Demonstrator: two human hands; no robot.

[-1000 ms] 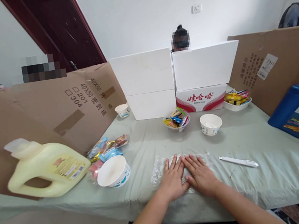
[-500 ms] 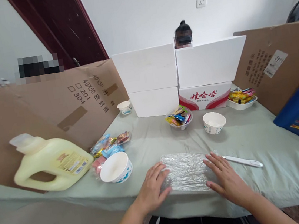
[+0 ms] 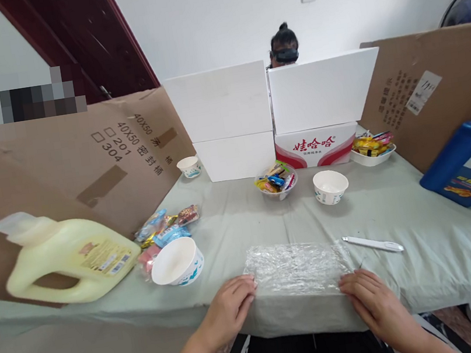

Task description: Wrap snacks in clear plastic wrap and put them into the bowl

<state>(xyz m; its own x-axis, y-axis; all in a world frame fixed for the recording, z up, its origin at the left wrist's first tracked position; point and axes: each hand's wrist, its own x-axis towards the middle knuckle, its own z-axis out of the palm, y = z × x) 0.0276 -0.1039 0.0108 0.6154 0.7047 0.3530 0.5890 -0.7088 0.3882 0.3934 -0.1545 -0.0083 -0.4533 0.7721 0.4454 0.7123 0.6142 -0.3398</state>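
1. Your left hand is at the near left corner of the clear plastic wrap; its fingers lie together, but I cannot tell if they pinch.
2. Your right hand is at the near right corner, fingers bent; pinching is also unclear.
3. The wrap lies spread on the worktop, near its front edge.
4. Beyond stands a white bowl.
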